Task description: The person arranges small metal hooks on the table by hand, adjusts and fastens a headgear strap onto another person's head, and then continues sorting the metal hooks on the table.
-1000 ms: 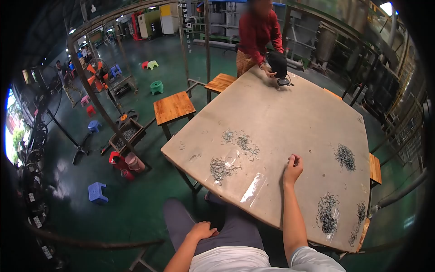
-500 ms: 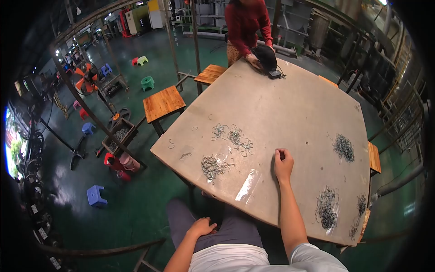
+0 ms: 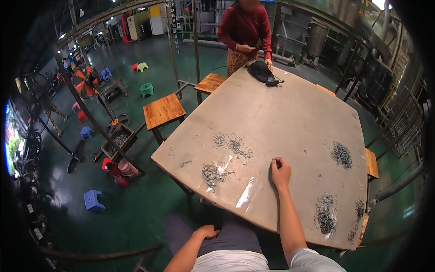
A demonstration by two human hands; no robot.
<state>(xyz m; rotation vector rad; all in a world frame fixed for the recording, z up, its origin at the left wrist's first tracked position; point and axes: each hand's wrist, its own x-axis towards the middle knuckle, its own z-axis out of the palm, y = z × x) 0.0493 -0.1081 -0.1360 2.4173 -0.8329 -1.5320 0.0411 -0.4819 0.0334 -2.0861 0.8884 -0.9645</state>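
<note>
My left hand (image 3: 208, 231) rests on my grey trouser leg, fingers loosely laid over the thigh with no object showing in them. On the tabletop (image 3: 290, 118) lies my right hand (image 3: 281, 173), its fingers curled in toward the thumb; whether anything small is inside is hidden. Left of it are loose piles of thin, dark, curved hook-like pieces (image 3: 213, 175), with another such pile (image 3: 235, 144) just beyond. A strip of clear tape (image 3: 247, 194) lies between my right hand and the near edge.
More piles sit at right (image 3: 341, 155) and near right (image 3: 325, 214). Across the table stands a person in a red top (image 3: 247, 29), one hand by a black cap (image 3: 259, 72). Wooden stools (image 3: 164, 110), a blue plastic stool (image 3: 94, 200) and a metal post (image 3: 90, 106) stand around.
The person opposite has straightened up, and the cap now lies lower on the table with one hand lifted off it. My right hand has shifted slightly toward me, still curled.
</note>
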